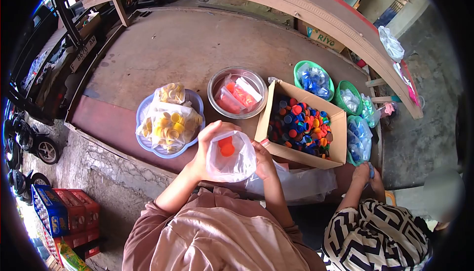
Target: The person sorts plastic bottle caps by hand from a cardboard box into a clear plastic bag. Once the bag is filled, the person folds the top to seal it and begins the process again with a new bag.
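A clear plastic bag (237, 169) is held with its mouth wide toward me, a few orange-red bottle caps (227, 148) lying inside. My left hand (202, 153) is wrapped round the bag's left side. At the right rim, my right hand (263, 161) grips the bag with bent fingers. Just beyond my right hand stands a cardboard box (302, 156) of mixed coloured bottle caps (301, 123). A metal bowl (213, 104) with bags of orange-red caps (236, 95) sits past my hands. Left of it is a light blue basin (143, 140) with bagged yellow caps (170, 123).
Green baskets (298, 69) with bagged blue and clear caps line the right side. A co-worker's hands (368, 172) are beside them. Loose plastic bags (301, 184) lie at the front edge of the wooden platform (163, 43). Bottle crates (74, 207) stand on the floor at left.
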Tool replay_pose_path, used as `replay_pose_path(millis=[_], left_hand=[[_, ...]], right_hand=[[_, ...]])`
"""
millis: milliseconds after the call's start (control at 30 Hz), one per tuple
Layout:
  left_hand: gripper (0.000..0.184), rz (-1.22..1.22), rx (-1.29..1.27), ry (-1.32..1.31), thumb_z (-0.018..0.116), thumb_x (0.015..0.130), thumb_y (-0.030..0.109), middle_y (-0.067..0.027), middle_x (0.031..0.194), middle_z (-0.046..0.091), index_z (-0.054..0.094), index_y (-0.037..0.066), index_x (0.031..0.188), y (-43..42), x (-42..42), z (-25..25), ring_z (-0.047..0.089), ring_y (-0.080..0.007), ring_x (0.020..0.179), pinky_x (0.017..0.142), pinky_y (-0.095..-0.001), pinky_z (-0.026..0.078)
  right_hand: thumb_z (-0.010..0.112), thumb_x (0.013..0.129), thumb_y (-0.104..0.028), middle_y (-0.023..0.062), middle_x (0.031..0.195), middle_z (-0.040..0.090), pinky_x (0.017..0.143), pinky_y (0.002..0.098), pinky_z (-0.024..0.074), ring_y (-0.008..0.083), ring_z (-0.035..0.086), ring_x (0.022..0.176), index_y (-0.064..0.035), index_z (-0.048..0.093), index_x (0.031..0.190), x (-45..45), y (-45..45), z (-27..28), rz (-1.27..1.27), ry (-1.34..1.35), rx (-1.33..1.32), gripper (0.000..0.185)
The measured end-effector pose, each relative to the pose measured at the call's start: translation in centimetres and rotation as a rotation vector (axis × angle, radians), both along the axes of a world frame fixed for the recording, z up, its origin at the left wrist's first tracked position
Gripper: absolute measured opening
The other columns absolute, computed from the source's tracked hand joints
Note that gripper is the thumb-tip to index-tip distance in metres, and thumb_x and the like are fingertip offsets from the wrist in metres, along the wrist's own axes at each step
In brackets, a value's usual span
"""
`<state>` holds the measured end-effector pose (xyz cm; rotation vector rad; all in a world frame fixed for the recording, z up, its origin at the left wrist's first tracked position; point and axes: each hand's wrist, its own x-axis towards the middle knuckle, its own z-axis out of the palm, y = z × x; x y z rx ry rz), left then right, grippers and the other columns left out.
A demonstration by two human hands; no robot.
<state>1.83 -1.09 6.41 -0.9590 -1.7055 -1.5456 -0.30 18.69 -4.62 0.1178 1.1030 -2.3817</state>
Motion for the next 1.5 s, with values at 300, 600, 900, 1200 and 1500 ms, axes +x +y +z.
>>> replay_pose_path(millis=[300,600,900,1200,1500], left_hand=[[0.106,-0.037,0.005,-0.215,0.083,0.053,0.022,-0.0198,0.116,0.047,0.018,0.005,0.134,-0.1,0.8,-2.4,0.048,-0.0353,0.106,0.091,-0.0446,0.036],[0.118,-0.096,-0.136,-0.392,0.085,0.051,0.016,-0.0232,0.121,0.041,0.004,0.003,0.136,-1.0,1.5,-5.3,0.047,-0.0331,0.109,0.093,-0.0435,0.037],[0.104,-0.045,0.139,0.082,0.080,0.060,0.031,-0.0190,0.100,0.055,0.013,0.009,0.135,-0.2,-3.8,0.0,0.056,-0.0336,0.089,0.082,-0.0459,0.045],[0.102,0.036,-0.175,0.220,0.068,0.071,0.003,-0.0171,0.095,0.055,-0.009,0.010,0.136,1.7,-6.0,7.0,0.058,-0.0316,0.088,0.078,-0.0414,0.047],[0.109,0.097,-0.206,0.044,0.075,0.062,0.004,-0.0206,0.099,0.053,-0.006,0.011,0.136,2.1,-5.0,4.4,0.056,-0.0328,0.088,0.079,-0.0420,0.047]], right_hand=[[0.058,0.086,-0.011,0.0085,0.094,0.059,0.073,0.0230,0.0468,0.0128,0.059,0.083,0.0008,0.050,0.113,1.2,-0.2,0.5,-0.176,0.482,0.615,0.031],[0.061,0.073,-0.002,0.0097,0.079,0.058,0.064,0.0310,0.0453,0.0215,0.057,0.071,-0.0034,0.058,0.096,-5.9,7.4,2.2,-0.572,0.780,1.328,0.023],[0.064,0.070,-0.009,0.0145,0.088,0.054,0.077,0.0402,0.0445,0.0332,0.054,0.088,-0.0039,0.056,0.093,-10.1,9.7,-0.2,-0.434,0.894,1.671,0.025],[0.064,0.071,-0.008,0.0143,0.090,0.056,0.079,0.0403,0.0434,0.0328,0.054,0.088,-0.0031,0.056,0.094,-10.1,10.4,-0.8,-0.439,0.809,1.583,0.025],[0.067,0.069,-0.014,0.0154,0.092,0.059,0.076,0.0384,0.0467,0.0304,0.058,0.087,-0.0037,0.058,0.097,-9.3,11.0,-3.1,-0.095,0.693,1.662,0.032]])
